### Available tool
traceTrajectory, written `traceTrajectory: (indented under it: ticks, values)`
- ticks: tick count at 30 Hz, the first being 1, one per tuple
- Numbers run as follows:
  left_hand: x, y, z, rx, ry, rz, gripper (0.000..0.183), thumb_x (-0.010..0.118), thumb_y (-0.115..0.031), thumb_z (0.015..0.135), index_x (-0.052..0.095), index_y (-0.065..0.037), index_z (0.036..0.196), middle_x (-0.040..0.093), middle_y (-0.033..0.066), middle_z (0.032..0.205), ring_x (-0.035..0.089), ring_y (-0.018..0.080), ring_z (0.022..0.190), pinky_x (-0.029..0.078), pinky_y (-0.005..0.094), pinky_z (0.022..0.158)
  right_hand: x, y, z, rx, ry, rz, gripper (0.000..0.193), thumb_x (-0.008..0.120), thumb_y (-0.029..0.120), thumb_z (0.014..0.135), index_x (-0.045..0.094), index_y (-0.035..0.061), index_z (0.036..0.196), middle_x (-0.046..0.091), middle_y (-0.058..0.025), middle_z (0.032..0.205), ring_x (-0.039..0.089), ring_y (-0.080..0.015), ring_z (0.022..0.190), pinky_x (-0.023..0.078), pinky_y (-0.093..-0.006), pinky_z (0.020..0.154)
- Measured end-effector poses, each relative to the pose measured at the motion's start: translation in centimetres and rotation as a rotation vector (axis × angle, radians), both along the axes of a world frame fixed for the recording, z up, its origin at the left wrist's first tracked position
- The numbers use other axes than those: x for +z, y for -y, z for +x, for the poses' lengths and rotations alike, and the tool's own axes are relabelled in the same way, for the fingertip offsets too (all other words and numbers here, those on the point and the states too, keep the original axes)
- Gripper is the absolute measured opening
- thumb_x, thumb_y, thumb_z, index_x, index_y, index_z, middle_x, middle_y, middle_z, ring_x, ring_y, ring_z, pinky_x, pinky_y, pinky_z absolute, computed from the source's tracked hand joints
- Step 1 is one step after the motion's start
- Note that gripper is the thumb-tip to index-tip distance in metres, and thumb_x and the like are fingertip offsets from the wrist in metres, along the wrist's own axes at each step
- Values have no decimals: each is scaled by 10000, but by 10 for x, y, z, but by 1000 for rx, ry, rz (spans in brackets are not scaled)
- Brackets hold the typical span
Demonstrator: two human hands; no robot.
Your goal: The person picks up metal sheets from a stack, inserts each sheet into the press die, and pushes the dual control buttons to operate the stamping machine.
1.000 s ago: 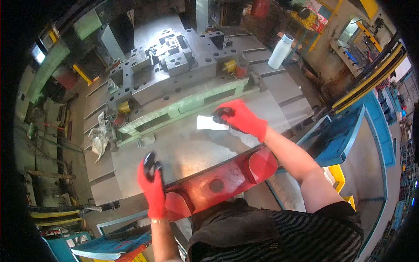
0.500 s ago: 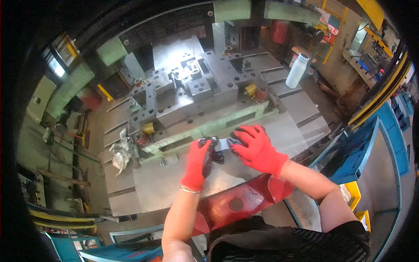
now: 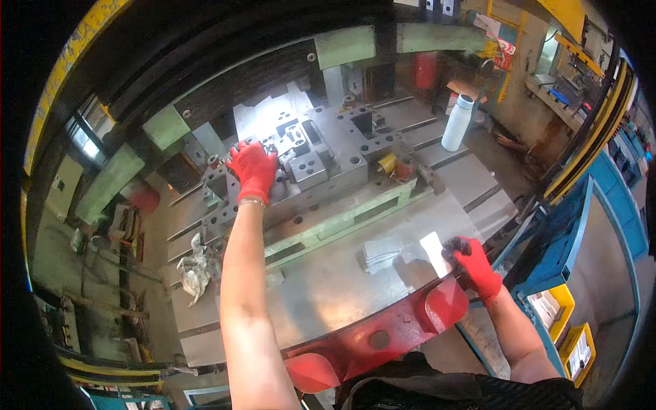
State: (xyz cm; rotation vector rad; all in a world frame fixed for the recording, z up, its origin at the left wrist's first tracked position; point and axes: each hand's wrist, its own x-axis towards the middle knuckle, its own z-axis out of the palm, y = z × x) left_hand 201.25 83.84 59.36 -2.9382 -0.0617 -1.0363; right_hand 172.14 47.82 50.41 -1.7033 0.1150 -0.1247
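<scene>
Over the left part of the steel die (image 3: 335,171), my left hand (image 3: 253,171), in a red glove with dark fingertips, has its fingers curled. What they hold, if anything, is hidden behind the glove. Bright metal pieces sit on the die top beside it. My right hand (image 3: 476,268), gloved alike, is at the right front of the press table, pinching a thin flat metal blank (image 3: 433,251) by its near end. A stack of similar blanks (image 3: 381,254) lies on the plate to its left.
A red curved metal bracket (image 3: 403,326) runs along the table's front edge. At the back right stands a pale bottle (image 3: 456,124). A crumpled rag (image 3: 195,270) lies at left. Blue metal frames (image 3: 557,239) and yellow bins (image 3: 579,355) stand at right.
My hands have parted from in front of the die. The left has reached forward onto the die; the right has moved right and nearer with a blank. The stack of blanks now shows.
</scene>
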Motion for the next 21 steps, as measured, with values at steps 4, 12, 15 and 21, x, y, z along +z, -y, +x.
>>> traceTrajectory:
  ticks: [4, 12, 15, 21]
  values:
    - [-7, -3, 22, 24, -53, -61, 328, 646, -362, 731, 650, -72, 885, 569, 121, 1109, 515, 322, 1053, 419, 487, 833, 11, 0, -14, 90, -241, 224, 89, 606, 52, 812, 626, 2, 883, 587, -14, 728, 560, -108, 643, 491, -264, 553]
    - [-11, -62, -87, -276, 224, -377, 242, 677, -249, 736, 628, -34, 837, 624, 129, 799, 599, 305, 781, 456, 410, 712, 17, -19, 0, 233, -270, 481, 254, 639, 39, 739, 594, -16, 983, 604, -33, 841, 584, -139, 772, 473, -272, 665]
    - [-47, -88, -170, -307, 229, -616, 235, 697, -212, 754, 603, -8, 824, 613, 110, 791, 575, 254, 754, 440, 373, 711, 2, -30, 0, 296, -255, 505, 239, 626, 5, 727, 606, -23, 963, 622, -47, 839, 592, -127, 731, 475, -251, 631]
    - [-155, -125, -253, 31, 52, -425, 250, 713, -217, 697, 582, -36, 809, 582, 162, 960, 522, 323, 948, 396, 429, 843, -17, -52, -7, 412, -344, 421, 214, 645, 38, 730, 617, -5, 937, 602, -26, 755, 549, -111, 653, 439, -240, 573]
